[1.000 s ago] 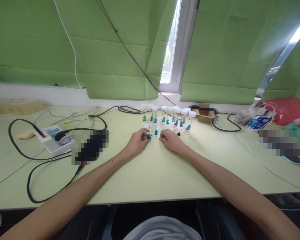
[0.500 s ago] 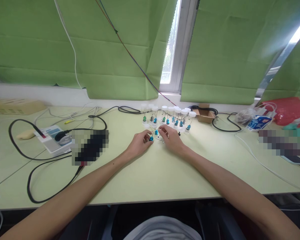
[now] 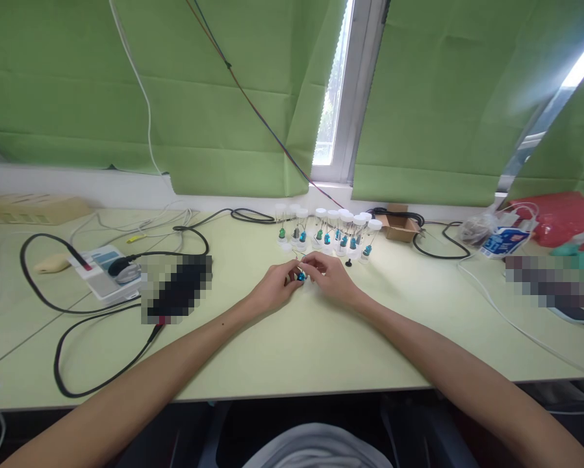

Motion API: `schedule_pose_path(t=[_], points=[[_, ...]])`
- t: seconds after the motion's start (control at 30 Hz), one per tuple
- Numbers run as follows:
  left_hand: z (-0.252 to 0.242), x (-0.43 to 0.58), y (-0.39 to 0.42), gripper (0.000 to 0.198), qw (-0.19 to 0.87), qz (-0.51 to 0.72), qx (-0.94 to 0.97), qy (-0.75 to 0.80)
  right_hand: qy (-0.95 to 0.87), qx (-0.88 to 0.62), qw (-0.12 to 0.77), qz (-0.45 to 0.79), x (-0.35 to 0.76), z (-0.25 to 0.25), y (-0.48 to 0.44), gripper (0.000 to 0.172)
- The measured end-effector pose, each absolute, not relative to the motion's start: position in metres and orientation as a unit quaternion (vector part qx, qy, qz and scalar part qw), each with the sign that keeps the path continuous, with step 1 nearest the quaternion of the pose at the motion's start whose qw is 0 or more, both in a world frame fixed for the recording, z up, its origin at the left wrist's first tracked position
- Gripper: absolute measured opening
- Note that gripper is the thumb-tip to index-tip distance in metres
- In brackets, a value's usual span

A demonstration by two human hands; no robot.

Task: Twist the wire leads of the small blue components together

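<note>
Both my hands meet at the middle of the pale green table (image 3: 292, 338). My left hand (image 3: 271, 286) is closed in a pinch around a small blue component (image 3: 301, 276) with thin wire legs. My right hand (image 3: 329, 276) is also closed, its fingertips touching the same blue piece from the right. Just behind them stands a cluster of several small clear tubes with white caps (image 3: 327, 227), each holding a blue or green component. A loose white cap (image 3: 286, 247) lies beside the cluster and a small black knob (image 3: 349, 262) sits to its right.
Black cables (image 3: 67, 305) loop over the left side near a white power strip (image 3: 104, 268) and a blurred dark patch (image 3: 175, 286). A small cardboard box (image 3: 399, 224), a plastic bag (image 3: 477, 227), a blue-white packet (image 3: 503, 239) and a red bag (image 3: 559, 218) lie at the right. Green blinds (image 3: 175, 97) hang behind.
My hands have closed in on each other and drawn slightly toward me. The blue component is now pinched between both sets of fingertips.
</note>
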State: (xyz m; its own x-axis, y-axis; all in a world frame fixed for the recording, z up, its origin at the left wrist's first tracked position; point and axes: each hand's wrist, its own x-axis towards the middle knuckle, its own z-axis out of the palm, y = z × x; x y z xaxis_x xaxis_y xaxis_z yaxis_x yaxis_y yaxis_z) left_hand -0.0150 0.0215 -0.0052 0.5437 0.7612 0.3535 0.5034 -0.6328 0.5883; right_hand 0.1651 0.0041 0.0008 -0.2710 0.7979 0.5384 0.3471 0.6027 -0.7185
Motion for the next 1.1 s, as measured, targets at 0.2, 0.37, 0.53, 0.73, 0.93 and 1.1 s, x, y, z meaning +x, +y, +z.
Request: schedule_pose_path(t=[0.2,0.37,0.53,0.73,0.93,1.1], points=[[-0.002,-0.015,0.018,0.021,0.227,0.298,0.85,0.369,-0.739,-0.389,0.496,0.24,0.164,-0.001,0.003,0.021],[0.0,-0.018,0.024,0.029,0.215,0.323,0.846,0.367,-0.726,-0.407,0.511,0.216,0.165,-0.001,0.004,0.024],[0.013,-0.026,0.034,0.024,0.145,0.377,0.824,0.399,-0.724,-0.413,0.519,0.188,0.163,-0.003,0.007,0.023],[0.057,-0.029,0.054,0.028,0.019,0.306,0.874,0.378,-0.738,-0.408,0.516,0.15,0.16,-0.007,0.009,0.022],[0.11,0.011,0.116,0.03,-0.079,0.28,0.887,0.358,-0.774,-0.379,0.493,0.122,0.158,-0.008,0.007,0.018],[0.125,0.052,0.173,0.032,-0.049,0.232,0.891,0.386,-0.8,-0.365,0.465,0.098,0.157,-0.007,0.005,0.017]])
